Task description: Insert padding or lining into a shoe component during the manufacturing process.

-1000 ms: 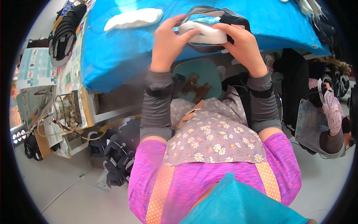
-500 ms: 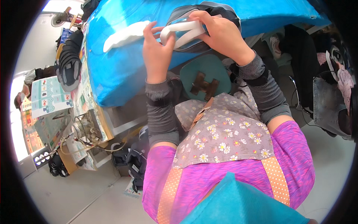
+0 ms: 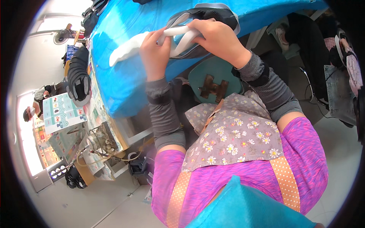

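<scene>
Above the near edge of the blue-covered table, my left hand (image 3: 155, 55) pinches a soft white strip (image 3: 177, 31) between thumb and fingers. My right hand (image 3: 220, 41) grips the same strip farther right, where it bends back on itself in a narrow loop. A wide white tail (image 3: 127, 49) of it trails leftward over the blue cover. Right behind both hands lies a dark grey mesh piece (image 3: 197, 14) with a pale rim; its full shape is partly hidden by my right hand. Whether the strip is joined to it I cannot tell.
Blue sheeting (image 3: 121, 87) covers the table. Nested dark curved pieces (image 3: 78, 76) lie along its left side, by printed cards (image 3: 62, 110) and a tangle of tubing (image 3: 100, 144). Below the table edge is a teal stool (image 3: 199, 76) with brown tape. Another person's dark-clad leg (image 3: 308, 49) is at right.
The loop of white strip between my hands has flattened and narrowed. Both hands keep hold of it. The whole view has shifted slightly, with the left-side things now farther right.
</scene>
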